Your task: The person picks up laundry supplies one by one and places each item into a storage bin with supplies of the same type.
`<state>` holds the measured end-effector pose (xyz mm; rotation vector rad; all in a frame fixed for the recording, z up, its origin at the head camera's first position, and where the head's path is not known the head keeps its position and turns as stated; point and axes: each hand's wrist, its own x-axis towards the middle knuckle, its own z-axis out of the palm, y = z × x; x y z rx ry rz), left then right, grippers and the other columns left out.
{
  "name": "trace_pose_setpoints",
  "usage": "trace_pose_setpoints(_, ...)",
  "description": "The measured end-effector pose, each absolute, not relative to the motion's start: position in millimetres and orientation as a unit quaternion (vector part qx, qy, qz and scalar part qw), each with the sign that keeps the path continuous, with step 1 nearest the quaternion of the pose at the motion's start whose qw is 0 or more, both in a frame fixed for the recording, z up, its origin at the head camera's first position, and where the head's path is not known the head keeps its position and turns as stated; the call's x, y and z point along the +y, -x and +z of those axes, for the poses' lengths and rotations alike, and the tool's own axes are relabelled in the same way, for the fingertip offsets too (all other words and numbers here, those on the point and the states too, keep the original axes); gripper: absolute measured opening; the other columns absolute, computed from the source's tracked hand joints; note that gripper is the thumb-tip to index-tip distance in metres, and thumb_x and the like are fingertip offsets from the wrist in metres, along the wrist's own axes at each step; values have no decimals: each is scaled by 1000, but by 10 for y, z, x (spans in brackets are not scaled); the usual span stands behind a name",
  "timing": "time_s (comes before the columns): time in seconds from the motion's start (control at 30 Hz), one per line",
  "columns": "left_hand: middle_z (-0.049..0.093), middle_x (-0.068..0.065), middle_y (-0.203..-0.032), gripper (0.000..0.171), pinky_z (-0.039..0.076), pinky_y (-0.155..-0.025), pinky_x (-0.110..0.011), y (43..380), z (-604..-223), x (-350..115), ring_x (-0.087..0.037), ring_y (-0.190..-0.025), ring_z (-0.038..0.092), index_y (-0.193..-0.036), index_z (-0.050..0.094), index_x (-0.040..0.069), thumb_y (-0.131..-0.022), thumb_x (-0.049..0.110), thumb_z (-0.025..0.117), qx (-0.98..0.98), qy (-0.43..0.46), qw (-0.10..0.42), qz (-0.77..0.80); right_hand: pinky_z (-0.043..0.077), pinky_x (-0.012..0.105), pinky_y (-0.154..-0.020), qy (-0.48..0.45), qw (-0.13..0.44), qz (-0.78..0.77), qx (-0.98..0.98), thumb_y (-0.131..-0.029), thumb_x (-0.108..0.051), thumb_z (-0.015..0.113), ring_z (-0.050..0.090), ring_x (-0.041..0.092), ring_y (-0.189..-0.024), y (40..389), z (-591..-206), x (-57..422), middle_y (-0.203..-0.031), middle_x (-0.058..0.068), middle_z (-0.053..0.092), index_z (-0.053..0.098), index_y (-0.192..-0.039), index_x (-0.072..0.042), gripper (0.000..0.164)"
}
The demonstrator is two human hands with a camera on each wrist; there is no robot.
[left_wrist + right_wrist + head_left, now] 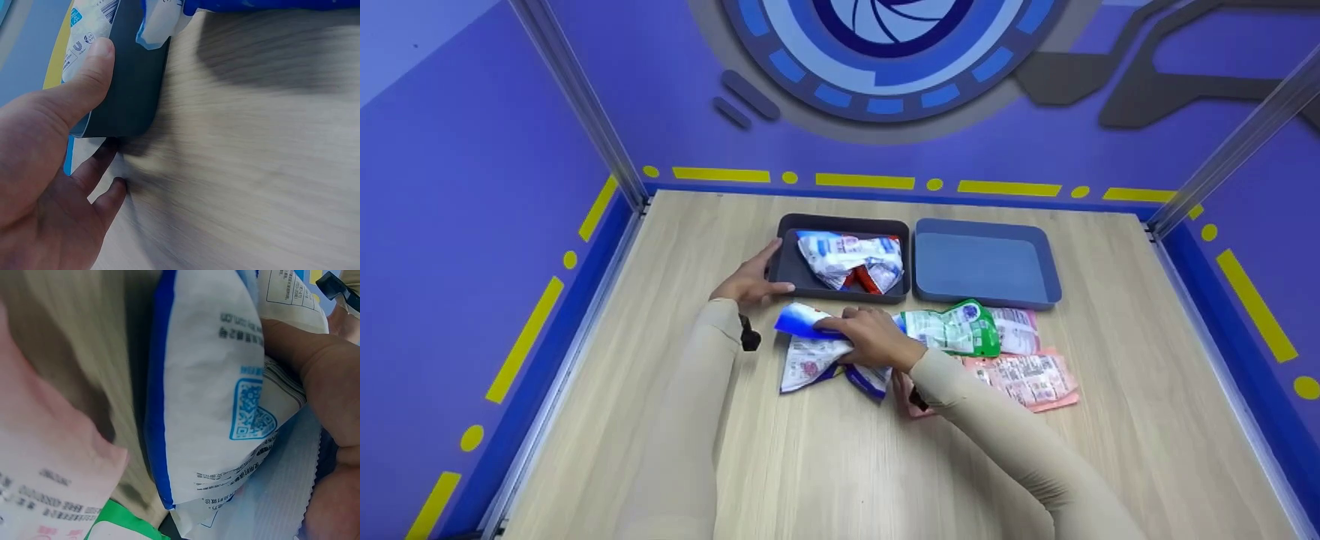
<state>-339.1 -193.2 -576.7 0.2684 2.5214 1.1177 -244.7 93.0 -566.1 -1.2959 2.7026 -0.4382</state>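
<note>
In the head view my left hand (744,283) touches the front left corner of a dark grey tray (780,264). Its thumb lies along the rim and the other fingers stretch outside the wall. Inside that tray lie white plastic packets (840,255) with blue and red parts. My right hand (874,337) grips a white-and-blue plastic packet (802,321) in front of the tray; the right wrist view shows its printed white side (211,394). Below that hand is another white packet (806,367) with dark blue parts, and whether the two are joined I cannot tell.
Right of the dark tray stands a blue-grey tray (986,266). A green-and-white packet (960,330), a pale pink packet (1018,330) and pink packets (1027,379) lie by my right forearm. Blue-purple walls (885,161) enclose the wooden table (802,465) at the back and sides.
</note>
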Motion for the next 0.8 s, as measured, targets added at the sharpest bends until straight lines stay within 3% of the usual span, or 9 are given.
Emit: trace_pose_setpoints(0.8, 3, -10, -173, 106, 13, -127, -48, 3409, -5783, -1929, -33, -157, 9, -167, 5, 22, -92, 32, 79, 899, -89, 184, 388, 57, 47, -75, 426, 37, -158, 890, -85, -34, 85, 67, 28, -95, 2417, -5666, 1001, -114, 9, 69, 59, -144, -27, 65)
